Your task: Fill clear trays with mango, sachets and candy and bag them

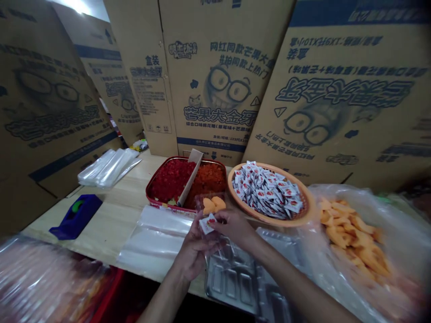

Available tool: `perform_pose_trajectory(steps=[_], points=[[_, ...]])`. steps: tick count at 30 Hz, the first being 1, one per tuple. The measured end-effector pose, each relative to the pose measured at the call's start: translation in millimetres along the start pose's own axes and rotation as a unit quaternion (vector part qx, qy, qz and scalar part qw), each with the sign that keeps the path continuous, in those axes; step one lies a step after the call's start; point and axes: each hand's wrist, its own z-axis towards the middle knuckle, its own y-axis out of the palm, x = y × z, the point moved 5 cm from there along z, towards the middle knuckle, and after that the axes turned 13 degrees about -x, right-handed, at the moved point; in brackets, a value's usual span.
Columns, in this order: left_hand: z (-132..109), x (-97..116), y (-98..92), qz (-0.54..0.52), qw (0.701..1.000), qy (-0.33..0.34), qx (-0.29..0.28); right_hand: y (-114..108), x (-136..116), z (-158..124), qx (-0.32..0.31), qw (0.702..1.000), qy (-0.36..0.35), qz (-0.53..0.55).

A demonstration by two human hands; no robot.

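Note:
My right hand [234, 226] pinches a small white sachet [208, 223] with a red print. Close beneath it, my left hand [193, 249] is closed around a small clear plastic tray [199, 202], partly hidden by my fingers. Smooth orange candy pieces [213, 205] sit in the tray's far part. Many similar sachets [266, 190] fill an orange plastic basket [311, 211] just beyond my right hand. Behind the small tray, a red tin [148, 193] holds red bits and orange bits, split by a cardboard divider [190, 179].
Empty moulded plastic trays [232, 280] lie below my right forearm. A clear bag [313, 237] of orange pieces stands right. Left are a blue tape dispenser [76, 217], stacked clear bags [107, 168] and a red crate [109, 291]. Flat clear bags [155, 233] lie mid-table; printed cartons [215, 80] line the back.

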Motion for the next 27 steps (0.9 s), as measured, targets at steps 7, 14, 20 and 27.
perform_pose_trajectory(steps=[7,14,20,27], points=[[-8.8,8.4,-10.4,-0.001,1.000,-0.006,0.013,-96.9,36.5,-5.2,0.164,0.909,0.162,-0.348],[-19.4,19.5,-11.9,0.005,1.000,0.004,0.006,-149.7,104.1,0.3,0.108,0.873,0.227,-0.417],[-27.3,29.6,-15.0,0.012,1.000,0.000,0.003,-136.9,55.3,-6.0,0.191,0.910,0.077,-0.360],[-38.6,41.9,-16.9,0.036,0.999,-0.012,0.001,-33.5,-59.2,15.0,-0.142,0.937,-0.197,-0.252]])
